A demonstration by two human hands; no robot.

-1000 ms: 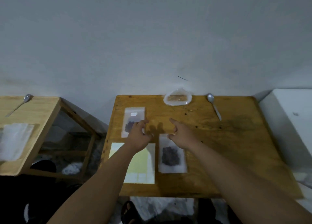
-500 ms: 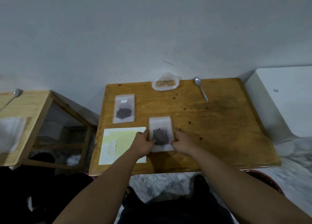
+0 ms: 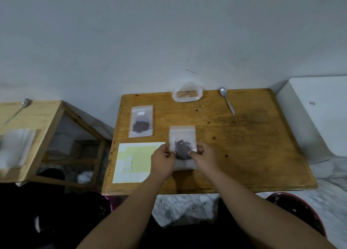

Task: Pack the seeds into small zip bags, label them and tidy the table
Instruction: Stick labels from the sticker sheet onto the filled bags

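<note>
Between both hands' fingers (image 3: 193, 152), the zip bag (image 3: 182, 136) is pinched.

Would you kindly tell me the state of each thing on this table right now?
Near zip bag: holds dark seeds, no label seen.
Left hand: pinches its left side.
Right hand: pinches its right side.
Far zip bag: lying flat, seeded, labelled.
Label sheet: flat, backing partly bare.
Spoon: lying flat, untouched.
</note>
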